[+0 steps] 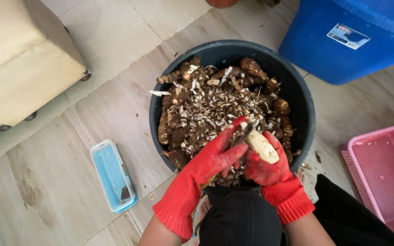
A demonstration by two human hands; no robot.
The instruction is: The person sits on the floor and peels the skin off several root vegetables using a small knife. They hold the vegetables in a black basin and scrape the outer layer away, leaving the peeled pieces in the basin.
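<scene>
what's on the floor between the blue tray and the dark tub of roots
In the head view, only bare tiled floor lies between the blue tray and the dark tub, apart from a few small crumbs of peel.

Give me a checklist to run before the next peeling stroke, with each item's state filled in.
1. Right hand grips the pale, partly peeled root: ok.
2. Left hand holds the peeling tool against the root's tip: ok.
3. Both hands wear red gloves: ok.
4. Hands sit over the dark basin, so peelings drop inside: ok.
5. Left fingers out of the blade's path: cannot tell.
6. Pink basket close by on the right: ok.
</scene>
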